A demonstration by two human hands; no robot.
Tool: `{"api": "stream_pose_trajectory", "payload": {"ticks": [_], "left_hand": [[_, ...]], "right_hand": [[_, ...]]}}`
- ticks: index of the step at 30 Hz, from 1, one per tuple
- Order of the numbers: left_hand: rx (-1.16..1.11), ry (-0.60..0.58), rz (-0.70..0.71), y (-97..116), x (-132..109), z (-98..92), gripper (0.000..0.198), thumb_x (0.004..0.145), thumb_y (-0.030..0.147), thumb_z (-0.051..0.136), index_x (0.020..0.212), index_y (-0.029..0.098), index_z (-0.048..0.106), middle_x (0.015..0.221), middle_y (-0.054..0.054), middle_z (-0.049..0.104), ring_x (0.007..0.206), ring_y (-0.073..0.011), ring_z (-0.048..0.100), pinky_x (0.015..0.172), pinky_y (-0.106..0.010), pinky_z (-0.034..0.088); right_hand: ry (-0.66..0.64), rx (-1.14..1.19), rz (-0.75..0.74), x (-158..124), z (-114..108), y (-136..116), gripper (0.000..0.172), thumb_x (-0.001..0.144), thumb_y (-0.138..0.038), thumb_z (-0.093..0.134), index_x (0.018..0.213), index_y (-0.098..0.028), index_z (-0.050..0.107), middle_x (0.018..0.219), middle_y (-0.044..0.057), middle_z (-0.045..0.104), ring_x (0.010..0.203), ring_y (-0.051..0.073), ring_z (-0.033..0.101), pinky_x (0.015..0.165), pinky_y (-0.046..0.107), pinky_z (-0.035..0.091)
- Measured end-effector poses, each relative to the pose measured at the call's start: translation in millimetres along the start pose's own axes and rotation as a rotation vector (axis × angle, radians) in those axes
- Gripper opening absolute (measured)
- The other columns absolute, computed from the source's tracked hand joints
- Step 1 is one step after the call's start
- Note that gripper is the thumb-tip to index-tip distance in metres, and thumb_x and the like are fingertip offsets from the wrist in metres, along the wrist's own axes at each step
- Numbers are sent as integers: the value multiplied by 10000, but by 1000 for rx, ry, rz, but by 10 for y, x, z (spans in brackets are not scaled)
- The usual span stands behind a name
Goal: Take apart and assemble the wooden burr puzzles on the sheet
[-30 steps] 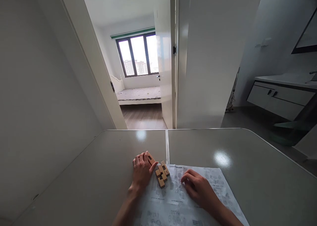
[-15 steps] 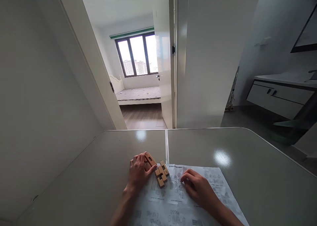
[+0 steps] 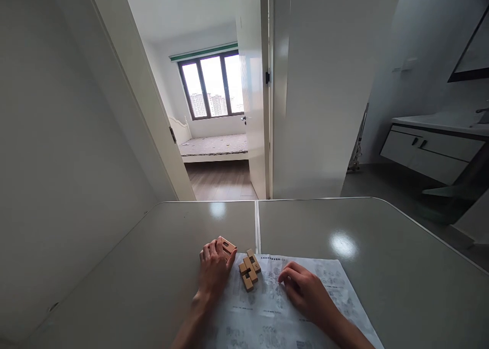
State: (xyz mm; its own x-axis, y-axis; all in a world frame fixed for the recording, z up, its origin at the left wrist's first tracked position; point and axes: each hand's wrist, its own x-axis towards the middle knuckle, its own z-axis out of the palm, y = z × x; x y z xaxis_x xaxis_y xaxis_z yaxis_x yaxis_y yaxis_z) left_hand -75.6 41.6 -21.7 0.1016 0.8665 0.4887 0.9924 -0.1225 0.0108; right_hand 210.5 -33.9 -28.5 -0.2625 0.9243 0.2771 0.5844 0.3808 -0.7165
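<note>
My left hand (image 3: 214,266) is closed over reddish-brown wooden puzzle blocks (image 3: 228,245) by the sheet's upper left corner. Its fingers and palm hide much of them; an oval hole shows in one. Just to the right, lighter tan notched wooden puzzle blocks (image 3: 249,270) lie against each other on the paper, untouched. A printed instruction sheet (image 3: 263,316), with rows of small diagrams too faint to read, lies under them. My right hand (image 3: 301,287) rests on the sheet's right part with its fingers curled in, and nothing shows in it.
The grey table (image 3: 305,224) has a pale seam (image 3: 257,226) down its far half and rounded far corners. Beyond it stand an open door (image 3: 254,94), a bed (image 3: 214,145) under a window, and a sink cabinet (image 3: 428,148) at right.
My left hand has shifted slightly left with the reddish-brown blocks, which have turned and now sit apart from the tan ones. My right hand stays in place.
</note>
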Motion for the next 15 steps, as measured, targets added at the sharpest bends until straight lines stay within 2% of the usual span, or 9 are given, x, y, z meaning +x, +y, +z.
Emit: {"api": "stream_pose_trajectory", "payload": {"ticks": [3,6,12,15], "left_hand": [[18,-1,-1,-7,-57,-12,572,1002,545,485,1352,103,583,1256,-200,672,1146,-353,590,967,-482,479],[23,-8,1,-102,-197,-89,585,992,551,500,1360,104,584,1243,-198,679,1136,-352,602,957,-480,487],[10,15,65,-420,-691,-347,614,968,631,470,1349,173,619,1275,-173,678,1147,-351,604,957,-502,500],[0,49,105,-497,-922,-441,597,953,628,496,1357,207,624,1258,-154,693,1136,-349,619,932,-491,525]], "right_hand": [[2,0,0,-1,-3,-5,235,909,-134,486,895,-240,695,978,40,701,752,181,662,716,292,497],[11,3,0,-3,-4,-10,238,925,-148,474,896,-239,692,983,41,699,765,184,667,725,293,502],[10,14,1,-2,4,-4,236,915,-148,476,890,-241,691,976,44,701,785,196,676,742,304,514],[12,17,8,-3,-2,-14,235,920,-153,472,889,-241,688,978,46,701,784,198,673,735,308,510]]}}
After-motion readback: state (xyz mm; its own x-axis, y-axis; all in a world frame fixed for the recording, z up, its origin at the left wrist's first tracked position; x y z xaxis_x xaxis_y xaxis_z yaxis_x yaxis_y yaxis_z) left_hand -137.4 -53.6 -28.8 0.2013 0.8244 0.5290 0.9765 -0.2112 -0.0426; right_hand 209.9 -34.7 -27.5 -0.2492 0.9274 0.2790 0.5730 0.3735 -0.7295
